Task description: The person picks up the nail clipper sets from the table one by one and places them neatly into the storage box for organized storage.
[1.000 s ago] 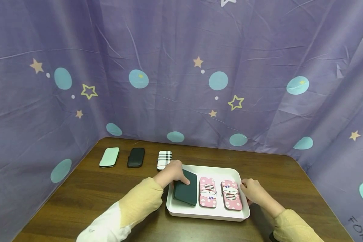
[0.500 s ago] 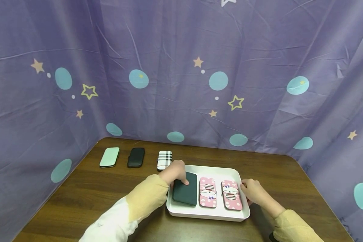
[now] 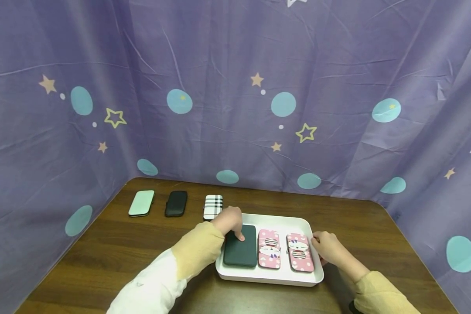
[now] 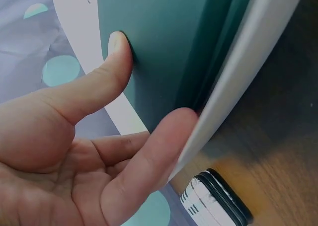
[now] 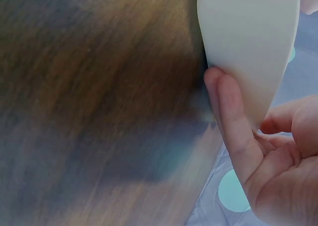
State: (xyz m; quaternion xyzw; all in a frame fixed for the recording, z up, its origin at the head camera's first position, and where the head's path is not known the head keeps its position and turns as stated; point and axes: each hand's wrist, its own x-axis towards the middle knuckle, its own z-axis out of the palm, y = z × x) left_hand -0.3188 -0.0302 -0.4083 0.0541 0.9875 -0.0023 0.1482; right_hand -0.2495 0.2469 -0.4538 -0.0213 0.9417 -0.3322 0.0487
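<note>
A white tray point(image 3: 282, 278) stands on the table, holding a dark green flat case point(image 3: 240, 255) and two pink cases with a cat print point(image 3: 269, 257). At the green case's far left corner is my left hand point(image 3: 229, 219). In the left wrist view, its thumb point(image 4: 117, 49) lies on the case's face and the index finger point(image 4: 174, 129) is at the edge, beside the tray wall. The other fingers are partly hidden. My right hand point(image 3: 329, 247) grips the tray's right end. In the right wrist view, its fingers point(image 5: 232, 104) lie against the outer wall.
Behind and left of the tray, a mint green case point(image 3: 141, 203), a black case point(image 3: 176, 203) and a plaid case point(image 3: 213, 206) lie in a row on the wooden table point(image 3: 161, 240). A purple curtain point(image 3: 227, 87) hangs behind the table's far edge.
The green case has gone from tilted to lying flat in the tray. My left hand has moved slightly right with it. The right hand stays at the tray's end.
</note>
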